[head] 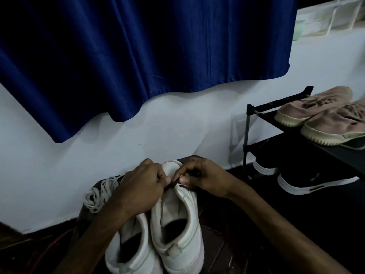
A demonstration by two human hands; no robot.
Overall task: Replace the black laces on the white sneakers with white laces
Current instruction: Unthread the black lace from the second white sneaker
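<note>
White sneakers (177, 212) underlie left hand (142, 181) and right hand (203, 176), pinching black lace (171, 185) between them.

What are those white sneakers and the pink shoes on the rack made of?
White sneakers: probably leather or faux leather, smooth with a faint sheen. Pink shoes: likely suede or soft fabric, matte and fuzzy-looking, with ridged cream soles that look like rubber.

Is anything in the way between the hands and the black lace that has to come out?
Nothing visible is. The left hand and right hand both pinch the black lace above the front of the white sneaker.
</note>
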